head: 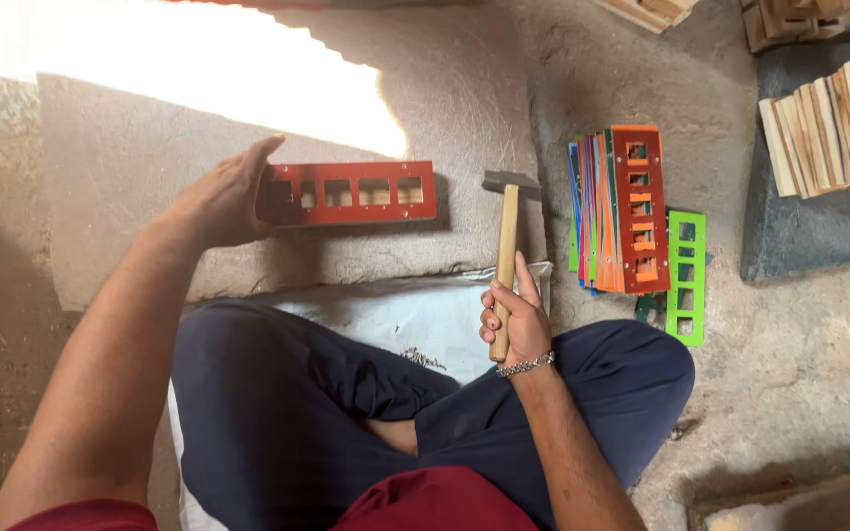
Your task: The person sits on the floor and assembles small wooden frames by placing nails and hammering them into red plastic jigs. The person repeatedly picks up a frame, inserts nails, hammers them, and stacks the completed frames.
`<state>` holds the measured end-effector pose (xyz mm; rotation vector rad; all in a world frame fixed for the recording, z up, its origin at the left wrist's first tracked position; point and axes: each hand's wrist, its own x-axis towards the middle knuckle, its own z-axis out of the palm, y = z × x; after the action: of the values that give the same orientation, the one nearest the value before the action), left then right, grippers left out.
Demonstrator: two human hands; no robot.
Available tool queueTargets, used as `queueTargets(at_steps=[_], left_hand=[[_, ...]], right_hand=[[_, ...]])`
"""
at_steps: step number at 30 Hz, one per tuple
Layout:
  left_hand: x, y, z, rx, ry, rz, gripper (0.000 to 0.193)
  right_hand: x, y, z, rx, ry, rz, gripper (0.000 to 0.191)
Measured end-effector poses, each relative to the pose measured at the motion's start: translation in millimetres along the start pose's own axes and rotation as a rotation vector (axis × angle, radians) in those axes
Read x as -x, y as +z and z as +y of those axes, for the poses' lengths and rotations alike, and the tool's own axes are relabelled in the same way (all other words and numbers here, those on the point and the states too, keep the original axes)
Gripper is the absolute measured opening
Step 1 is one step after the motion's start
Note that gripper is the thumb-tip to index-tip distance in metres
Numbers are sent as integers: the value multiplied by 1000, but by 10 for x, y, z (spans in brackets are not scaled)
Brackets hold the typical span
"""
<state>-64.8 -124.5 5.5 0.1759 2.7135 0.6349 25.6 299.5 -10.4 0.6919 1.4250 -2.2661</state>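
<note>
I sit cross-legged on the floor. My left hand rests flat-fingered against the left end of a red wooden frame with several square cut-outs, which stands on edge on a stone slab. My right hand grips the wooden handle of a hammer, its metal head pointing away from me near the frame's right end. A metal bracelet is on that wrist.
A stack of coloured cut-out panels, orange on top, lies to the right, with a green panel beside it. Bundles of pale wooden slats lie at the far right on a dark mat. A white sack is under my legs.
</note>
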Motion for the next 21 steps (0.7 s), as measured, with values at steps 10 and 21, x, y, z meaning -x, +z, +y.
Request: queueTargets(at_steps=[10, 21], left_hand=[[-65, -15, 583, 52, -14, 43, 122], [355, 1065, 1349, 268, 104, 31, 77]], right_hand=[[-44, -51, -25, -37, -40, 45, 76], [58, -101, 15, -43, -43, 18, 76]])
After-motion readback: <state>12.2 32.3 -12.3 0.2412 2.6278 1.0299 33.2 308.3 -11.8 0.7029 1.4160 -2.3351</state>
